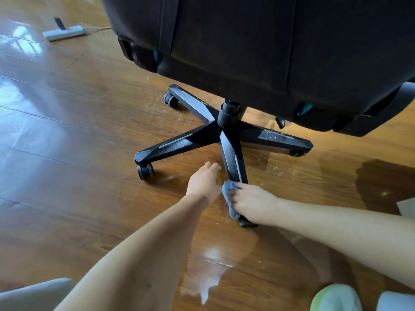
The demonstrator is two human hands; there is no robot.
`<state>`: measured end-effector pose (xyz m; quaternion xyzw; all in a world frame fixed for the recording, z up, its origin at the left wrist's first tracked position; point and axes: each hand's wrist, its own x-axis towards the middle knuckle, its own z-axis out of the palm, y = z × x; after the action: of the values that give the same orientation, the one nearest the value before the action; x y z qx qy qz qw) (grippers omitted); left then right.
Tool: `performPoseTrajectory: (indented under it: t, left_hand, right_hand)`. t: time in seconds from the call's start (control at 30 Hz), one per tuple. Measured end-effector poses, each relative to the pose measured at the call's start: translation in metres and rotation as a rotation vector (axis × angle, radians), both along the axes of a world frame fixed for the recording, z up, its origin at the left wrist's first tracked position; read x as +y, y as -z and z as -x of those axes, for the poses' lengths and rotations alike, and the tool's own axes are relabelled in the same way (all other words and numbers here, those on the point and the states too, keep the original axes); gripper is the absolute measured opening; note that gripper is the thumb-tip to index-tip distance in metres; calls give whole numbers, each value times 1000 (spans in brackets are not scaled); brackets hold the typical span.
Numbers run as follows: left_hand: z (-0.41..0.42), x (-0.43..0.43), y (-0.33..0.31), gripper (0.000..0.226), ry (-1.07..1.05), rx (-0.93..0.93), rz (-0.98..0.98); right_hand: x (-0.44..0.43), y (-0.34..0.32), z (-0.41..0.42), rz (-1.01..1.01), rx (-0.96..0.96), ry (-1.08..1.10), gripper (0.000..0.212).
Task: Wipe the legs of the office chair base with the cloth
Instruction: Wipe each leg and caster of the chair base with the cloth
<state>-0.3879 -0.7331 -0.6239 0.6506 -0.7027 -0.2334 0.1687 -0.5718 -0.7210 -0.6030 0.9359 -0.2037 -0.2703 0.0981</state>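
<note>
Grey trouser knee [33, 295] at near left, left hand [204, 181] loosely spread, holding nothing, just left of nearest chair leg [232, 158], right hand [253, 206] pinching blue cloth [229, 194] against that leg's near end, black chair base [221, 133] on wooden floor [67, 131].

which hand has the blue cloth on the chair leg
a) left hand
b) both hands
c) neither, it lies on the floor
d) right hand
d: the right hand presses the blue cloth against the nearest chair leg, while the left hand hovers empty beside it.
</note>
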Motion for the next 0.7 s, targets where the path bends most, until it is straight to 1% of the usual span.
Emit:
performPoseTrajectory:
  t: [0.03, 0.1, 0.13, 0.23, 0.3, 0.37, 0.4, 0.43, 0.47, 0.5, 0.57, 0.63, 0.7]
  left_hand:
    - [2, 0, 2, 50, -10, 8, -5]
    - [6, 2, 6, 44, -25, 4, -1]
    - [7, 3, 7, 44, -33, -8, 15]
    - [14, 3, 8, 55, -75, -3, 78]
    - [16, 0, 6, 51, -104, 22, 71]
    - [16, -7, 1, 45, -146, 44, 46]
    - [15, -11, 1, 43, -165, 46, 28]
    - [14, -13, 0, 40, -180, 46, 18]
    - [14, -14, -1, 38, -193, 39, 13]
    - [14, -16, -2, 37, -210, 34, 10]
    - [14, -18, -2, 38, -236, 33, -8]
    - [16, -15, 1, 39, -238, 32, -10]
    - [17, -11, 4, 40, -232, 36, -1]
  right_hand:
    - [-13, 0, -14, 31, 7, 40, 34]
    - [-40, -3, -36, 57, -24, 192, 34]
    - [-53, -4, -44, 95, -50, 250, 34]
    - [-79, -11, -53, 224, -55, 361, 39]
    - [-82, -7, -48, 247, -130, 359, 42]
    - [-67, -4, -38, 157, -150, 291, 37]
    - [-55, 0, -32, 99, -118, 195, 34]
    - [-44, 4, -25, 48, -44, 105, 32]
    - [-38, 6, -19, 27, 7, 43, 31]
    - [-40, 4, -17, 4, 28, 64, 30]
    - [-57, -2, -25, 4, -18, 145, 28]
    - [-73, -10, -42, 61, -60, 237, 27]
    - [-92, -15, -59, 137, -81, 285, 28]
